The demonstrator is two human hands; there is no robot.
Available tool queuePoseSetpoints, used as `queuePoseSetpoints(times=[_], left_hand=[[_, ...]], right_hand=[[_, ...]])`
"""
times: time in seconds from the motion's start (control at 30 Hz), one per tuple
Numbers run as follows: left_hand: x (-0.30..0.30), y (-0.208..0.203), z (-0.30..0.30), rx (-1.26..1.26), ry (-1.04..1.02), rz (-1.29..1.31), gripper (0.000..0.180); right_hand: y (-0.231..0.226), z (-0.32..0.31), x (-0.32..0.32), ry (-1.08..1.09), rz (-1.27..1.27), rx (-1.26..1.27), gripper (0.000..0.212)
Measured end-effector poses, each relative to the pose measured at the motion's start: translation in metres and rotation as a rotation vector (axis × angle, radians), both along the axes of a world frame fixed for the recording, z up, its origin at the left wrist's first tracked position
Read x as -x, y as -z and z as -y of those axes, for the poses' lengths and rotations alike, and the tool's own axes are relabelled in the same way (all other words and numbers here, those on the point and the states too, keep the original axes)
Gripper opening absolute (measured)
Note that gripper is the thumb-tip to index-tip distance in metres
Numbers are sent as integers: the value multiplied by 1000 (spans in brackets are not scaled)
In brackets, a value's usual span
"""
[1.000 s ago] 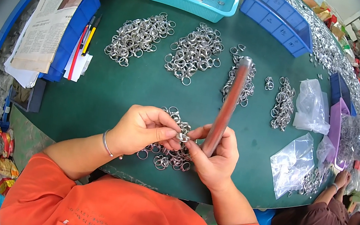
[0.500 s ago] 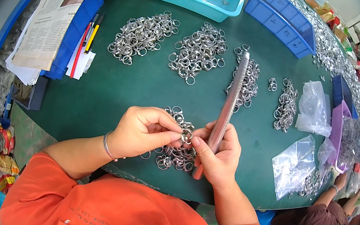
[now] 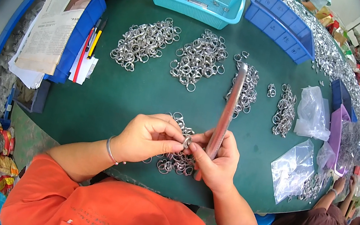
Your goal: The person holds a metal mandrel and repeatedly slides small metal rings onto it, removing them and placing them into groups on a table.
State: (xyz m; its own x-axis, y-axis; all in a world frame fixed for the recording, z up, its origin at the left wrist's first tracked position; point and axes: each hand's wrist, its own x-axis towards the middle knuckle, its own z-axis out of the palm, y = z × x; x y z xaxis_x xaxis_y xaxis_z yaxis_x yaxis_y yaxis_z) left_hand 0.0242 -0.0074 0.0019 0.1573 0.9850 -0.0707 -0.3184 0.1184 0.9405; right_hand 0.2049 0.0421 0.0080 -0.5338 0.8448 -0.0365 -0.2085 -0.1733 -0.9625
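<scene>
The left hand [image 3: 147, 138] is almost closed in a pinch: its thumb and index finger hold one small metal ring [image 3: 187, 142], and its other fingers are curled. The right hand [image 3: 219, 162] is half closed and has two things. Its thumb and fingertip meet the same ring from the right side, and a long reddish rod [image 3: 225, 120] lies between its thumb and fingers. The rod stands tilted, with its upper end pointing far and a little to the right, and its lower end comes out below the thumb.

The ring is between the two hands, above the near pile of rings [image 3: 176, 165], which lies on the green worktop [image 3: 95, 108] and is partly covered by the hands.

Farther away, on the left, there is a big ring pile [image 3: 146, 42], and to the right of it a second pile [image 3: 200, 56]. A third pile [image 3: 247, 93] is partly hidden behind the rod. More to the right are a tiny cluster [image 3: 271, 90] and a narrow pile [image 3: 284, 111], near a clear plastic bag [image 3: 313, 116]. At the far side, a turquoise basket [image 3: 188, 6] stands beside a blue bin [image 3: 279, 30].
</scene>
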Motion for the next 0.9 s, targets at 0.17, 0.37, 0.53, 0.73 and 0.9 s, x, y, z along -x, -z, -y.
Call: queuePoseSetpoints(times=[0.17,0.37,0.53,0.73,0.9], left_hand=[[1,-1,-3,-159,-78,-9,11],[15,-10,-9,47,-310,73,16],[26,-2,-17,9,-445,-3,19],[34,-3,-22,63,-495,260,13],[45,7,-22,-19,-485,298,13]], right_hand=[[-2,1,1,73,2,30,26],[-9,1,-4,10,155,86,26],[-2,2,-6,-100,379,-130,25],[-14,1,-7,-132,537,-174,24],[-20,1,-4,-176,619,-428,28]])
